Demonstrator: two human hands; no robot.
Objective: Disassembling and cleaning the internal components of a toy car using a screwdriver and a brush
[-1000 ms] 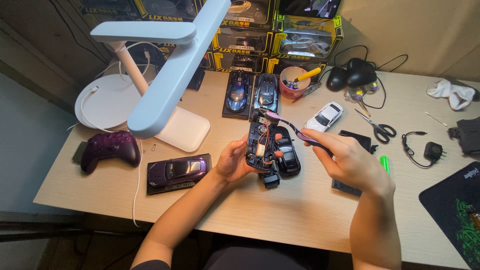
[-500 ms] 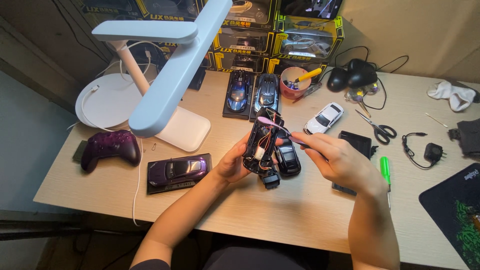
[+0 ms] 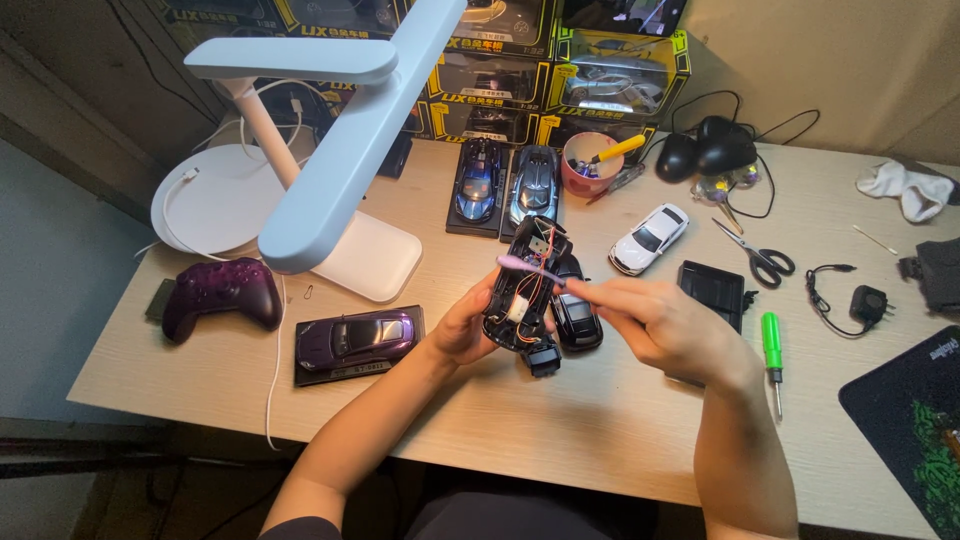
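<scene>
Above the middle of the table (image 3: pixel 560 440), we hold an opened model car chassis (image 3: pixel 525 295) tilted up toward our eyes, its underside or inner side turned to us so that the thin red and orange wires and small parts inside show plainly. Our left hand (image 3: pixel 465 330) is curled around the chassis from its left edge, fingers closed on it from behind and the thumb along the side — a cradle that keeps it steady and off the table. Our right hand (image 3: pixel 665 325) comes in from the right with its fingers pinched together on a slim pink tool (image 3: pixel 530 266), held much like a pen; the tool lies across the upper part of the chassis with its far end over the wiring, though we cannot tell whether the tip touches anything. A black car body shell (image 3: pixel 577 315) sits just behind the chassis, near the right fingers; whether it rests on the table or hangs from the chassis we cannot tell. Around us the other things lie within reach: a green screwdriver (image 3: pixel 771 345) to the right, scissors (image 3: pixel 760 255) beyond it, a white model car (image 3: pixel 650 238), a purple model car (image 3: pixel 355 338) on its base to the left, a dark game controller (image 3: pixel 215 292) and a white desk lamp (image 3: pixel 340 170) — its long head reaches over the left of the table.
</scene>
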